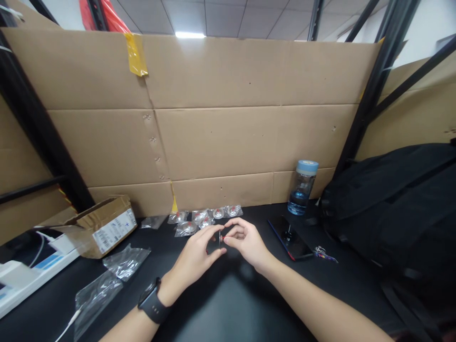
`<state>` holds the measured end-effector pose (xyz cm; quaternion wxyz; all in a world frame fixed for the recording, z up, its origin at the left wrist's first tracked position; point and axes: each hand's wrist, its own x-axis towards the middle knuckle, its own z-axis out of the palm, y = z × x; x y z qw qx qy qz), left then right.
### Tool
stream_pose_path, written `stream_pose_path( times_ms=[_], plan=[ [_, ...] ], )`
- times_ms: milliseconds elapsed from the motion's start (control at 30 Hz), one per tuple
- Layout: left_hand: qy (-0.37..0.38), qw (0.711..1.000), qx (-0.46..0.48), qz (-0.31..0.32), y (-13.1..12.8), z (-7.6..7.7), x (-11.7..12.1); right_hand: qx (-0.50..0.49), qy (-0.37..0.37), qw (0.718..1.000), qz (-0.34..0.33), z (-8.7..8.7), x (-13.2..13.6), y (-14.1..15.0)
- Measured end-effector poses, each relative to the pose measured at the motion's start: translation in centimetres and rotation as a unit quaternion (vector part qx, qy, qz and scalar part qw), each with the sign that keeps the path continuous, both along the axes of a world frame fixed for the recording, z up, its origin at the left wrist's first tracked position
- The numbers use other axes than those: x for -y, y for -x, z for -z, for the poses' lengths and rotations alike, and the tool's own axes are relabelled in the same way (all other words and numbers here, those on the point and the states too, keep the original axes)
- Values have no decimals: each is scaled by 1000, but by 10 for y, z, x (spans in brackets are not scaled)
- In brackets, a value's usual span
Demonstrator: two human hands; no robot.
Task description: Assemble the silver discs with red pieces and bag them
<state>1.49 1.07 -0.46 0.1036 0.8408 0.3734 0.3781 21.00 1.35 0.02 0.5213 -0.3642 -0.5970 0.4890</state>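
Observation:
Both hands meet above the black table, around a thin round disc point(220, 239) seen edge-on, with a small bit of red on its right side. My left hand point(200, 248), with a dark watch on the wrist, grips the disc's rim between thumb and fingers. My right hand point(247, 241) is closed at the disc's right face, its fingertips on the red part; what exactly they pinch is too small to tell. Just beyond the hands lie several clear plastic packets point(185, 228), each with a round silvery piece marked red.
On the left are an opened cardboard box point(107, 225), clear plastic bags point(127, 261) and a white power strip point(39, 273). To the right stand a water bottle point(302, 187), a phone point(290, 237), keys point(324, 253) and a black backpack point(395, 209). Cardboard panels point(221, 137) close off the back.

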Motion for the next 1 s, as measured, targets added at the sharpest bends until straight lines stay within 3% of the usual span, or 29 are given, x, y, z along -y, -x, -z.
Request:
stream_pose_path(
  times_ms=[233,533,767,1000],
  plan=[
    [15,1000,-8,0,2,-1,-1,1,11,1000,6,-2,0,-1],
    [25,999,-31,4,1,4,-1,47,-35,998,33,8,-4,1],
    [35,999,-40,1,2,7,-3,66,-16,998,1,9,-4,-1],
    [24,999,-39,12,1,6,-2,137,-63,988,-13,7,-6,-6]
  ],
)
